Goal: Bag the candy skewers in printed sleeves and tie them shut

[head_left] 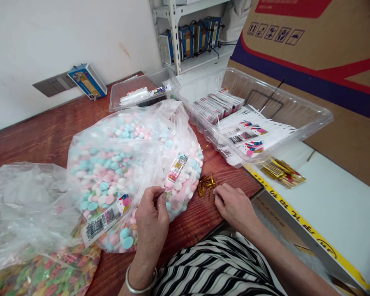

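Left hand (152, 213) pinches my small packet (176, 168), contents unclear; right hand (234, 205) fingers close on gold twist ties (206, 185).

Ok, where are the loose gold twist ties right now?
In the head view, the gold twist ties lie on the wooden table, just beyond the right hand, beside the bag of pastel candies.
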`<state>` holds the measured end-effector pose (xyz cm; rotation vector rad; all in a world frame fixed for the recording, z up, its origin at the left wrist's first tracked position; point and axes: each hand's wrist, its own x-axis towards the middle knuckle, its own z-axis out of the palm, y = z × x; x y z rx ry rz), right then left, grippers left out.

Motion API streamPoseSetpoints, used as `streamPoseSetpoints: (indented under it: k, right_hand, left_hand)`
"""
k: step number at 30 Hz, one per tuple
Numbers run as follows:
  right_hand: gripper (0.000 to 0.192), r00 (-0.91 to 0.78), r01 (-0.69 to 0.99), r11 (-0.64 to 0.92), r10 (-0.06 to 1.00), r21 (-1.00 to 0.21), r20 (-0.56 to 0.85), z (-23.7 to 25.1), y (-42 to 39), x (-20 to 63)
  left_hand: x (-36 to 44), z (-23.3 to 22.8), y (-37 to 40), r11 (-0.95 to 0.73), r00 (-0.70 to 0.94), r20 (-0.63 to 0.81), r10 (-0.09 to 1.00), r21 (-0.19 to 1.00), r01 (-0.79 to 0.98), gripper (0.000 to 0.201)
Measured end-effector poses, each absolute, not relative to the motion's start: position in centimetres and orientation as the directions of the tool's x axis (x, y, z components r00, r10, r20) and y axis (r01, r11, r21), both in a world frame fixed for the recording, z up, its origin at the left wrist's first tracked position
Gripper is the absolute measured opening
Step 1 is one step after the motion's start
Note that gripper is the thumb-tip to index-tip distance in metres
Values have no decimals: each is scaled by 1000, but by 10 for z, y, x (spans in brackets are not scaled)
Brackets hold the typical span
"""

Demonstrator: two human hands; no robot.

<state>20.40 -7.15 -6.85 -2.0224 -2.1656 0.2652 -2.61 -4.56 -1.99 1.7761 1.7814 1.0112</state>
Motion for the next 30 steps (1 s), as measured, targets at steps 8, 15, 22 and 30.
streamPoseSetpoints:
  k: [8, 15, 22, 30]
  right_hand:
    - [12, 32, 950, -25, 999, -312, 16, -60, -84, 221]
    - [14, 125, 937, -84, 987, -341, 101, -68, -82, 205]
    - [15, 96, 946, -56, 989, -320, 111, -74, -65, 199]
    - [12, 175, 656, -17, 976, -754, 130, -60, -73, 204]
  left_hand:
    - [-26, -22, -45, -82, -89, 182, 979, 758, 647, 6]
    - [-27, -26, -45, -68, -88, 162, 983, 764, 642, 7]
    - [-28, -25, -47, -52, -99, 149, 984, 768, 639, 9]
    - [-25, -25, -48, -101, -45, 174, 984, 740, 665, 7]
